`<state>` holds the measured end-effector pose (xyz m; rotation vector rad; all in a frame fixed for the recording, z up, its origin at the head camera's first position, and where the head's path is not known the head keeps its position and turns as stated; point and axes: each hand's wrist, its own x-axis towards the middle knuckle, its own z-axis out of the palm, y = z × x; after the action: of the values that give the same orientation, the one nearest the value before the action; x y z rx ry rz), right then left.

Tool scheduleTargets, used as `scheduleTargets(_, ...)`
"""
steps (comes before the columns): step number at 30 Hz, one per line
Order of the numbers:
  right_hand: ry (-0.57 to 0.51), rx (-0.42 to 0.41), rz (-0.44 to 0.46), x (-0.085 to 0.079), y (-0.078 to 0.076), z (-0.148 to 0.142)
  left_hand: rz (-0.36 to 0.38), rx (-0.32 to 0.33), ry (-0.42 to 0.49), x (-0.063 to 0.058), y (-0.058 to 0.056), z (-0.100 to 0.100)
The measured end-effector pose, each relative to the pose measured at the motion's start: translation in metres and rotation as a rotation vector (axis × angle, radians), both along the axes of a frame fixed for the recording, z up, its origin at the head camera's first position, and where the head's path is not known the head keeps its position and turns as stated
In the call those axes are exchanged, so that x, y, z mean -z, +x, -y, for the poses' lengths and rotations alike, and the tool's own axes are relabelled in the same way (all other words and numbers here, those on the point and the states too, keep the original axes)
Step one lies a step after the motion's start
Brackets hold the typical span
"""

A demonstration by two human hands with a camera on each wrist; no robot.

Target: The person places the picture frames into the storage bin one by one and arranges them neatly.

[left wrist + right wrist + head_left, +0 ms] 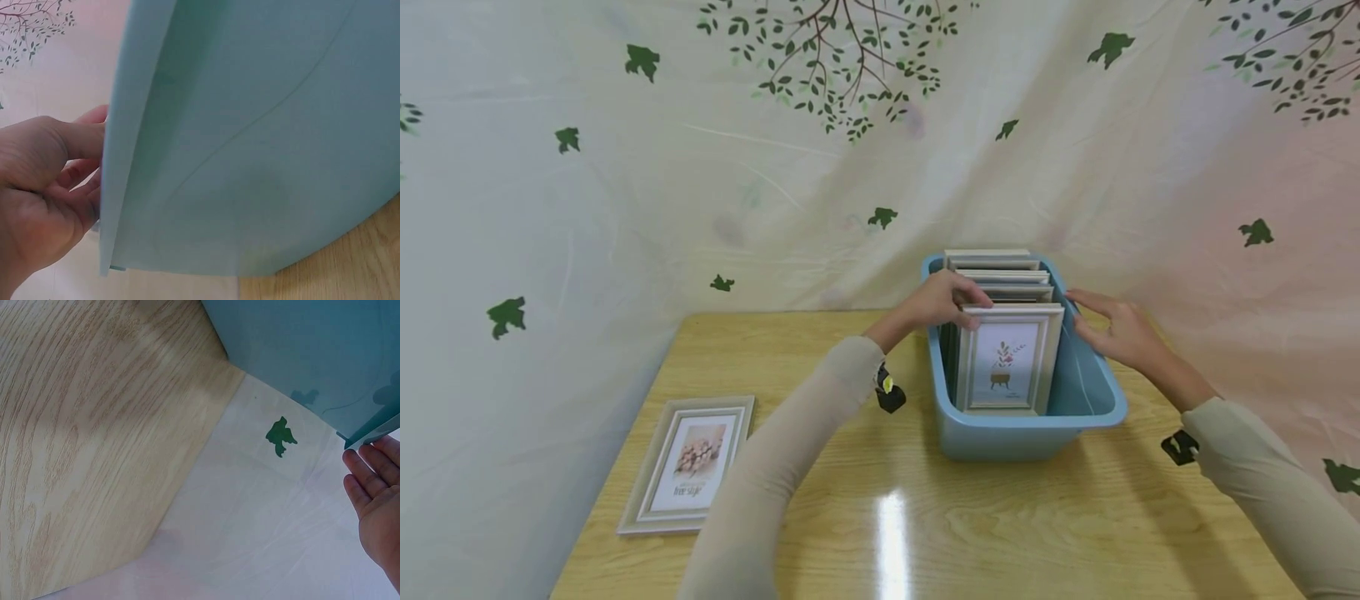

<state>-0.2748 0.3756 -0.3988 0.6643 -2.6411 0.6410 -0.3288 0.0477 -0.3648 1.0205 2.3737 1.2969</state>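
Note:
A blue plastic tub stands on the table with several picture frames upright in it, one behind another. My left hand pinches the upper left corner of the frontmost picture frame, which shows a potted plant print. In the left wrist view the tub wall hides the fingertips of my left hand and the picture frame. My right hand touches the tub's right rim. Its fingers are nearly straight against the rim's underside in the right wrist view, where the hand is at the edge.
Another picture frame with a "free style" print lies face up on the left of the wooden table. Behind the table hangs a pale curtain printed with leaves and birds. The table's left edge runs beyond the lying frame.

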Motion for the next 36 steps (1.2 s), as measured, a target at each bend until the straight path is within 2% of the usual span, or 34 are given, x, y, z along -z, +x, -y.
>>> scheduleTargets(4,-0.004,-0.008,-0.015,-0.0002,-0.0001,-0.0009,0.024,0.019,-0.025,-0.0019,-0.0008,0.0018)
scheduleTargets(13,0.018,0.027,-0.006,-0.0005,-0.0003,0.0013,-0.027,-0.071,-0.019,0.0018,-0.0011,0.0016)
scheduleTargets(19,0.023,0.034,-0.016,-0.0014,-0.0003,0.0032,-0.040,-0.100,0.009,0.0031,-0.0025,0.0011)
scheduleTargets(27,0.002,-0.009,-0.048,-0.0035,0.0007,0.0023,-0.030,-0.130,0.025,0.0033,0.0013,-0.0011)
scheduleTargets(36,0.011,0.018,-0.034,-0.0024,0.0027,0.0008,-0.114,-0.186,-0.001,0.0071,0.0059,-0.0043)
